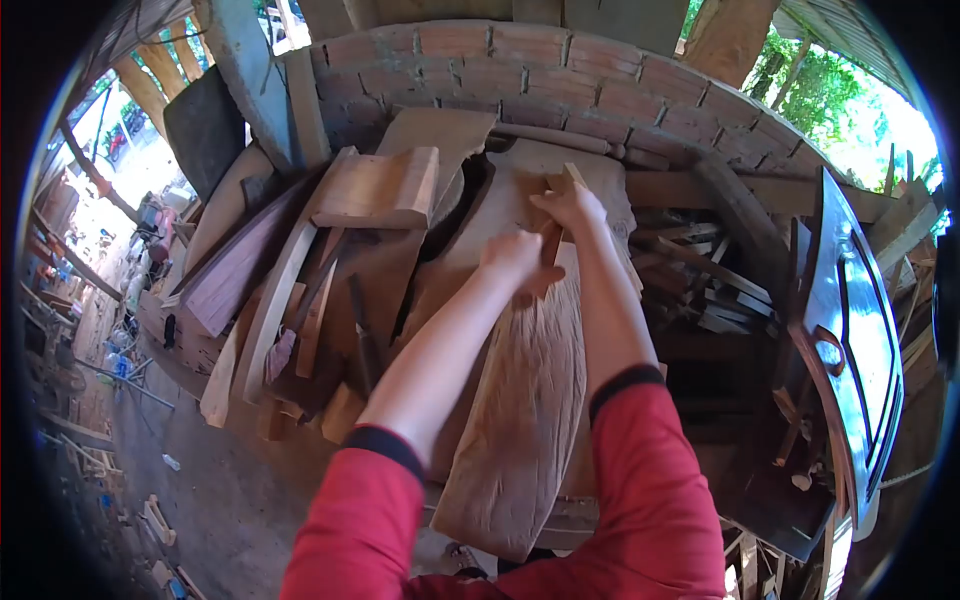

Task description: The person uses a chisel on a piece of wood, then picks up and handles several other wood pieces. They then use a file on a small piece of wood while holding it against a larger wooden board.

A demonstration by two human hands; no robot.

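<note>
Left hand, fingers curled, and right hand, at its 1 o'clock, grip a wooden piece; exact finger placement is blurred. Beneath, the long board runs toward 6 o'clock, near end apparently overhanging; pressure there could tip it.

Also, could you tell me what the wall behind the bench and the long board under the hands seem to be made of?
The wall: fired brick, unplastered, judging by its reddish blocks and visible joints.
The long board: apparently solid wood, perhaps unvarnished, with wavy lengthwise grain and a dull surface.
</note>
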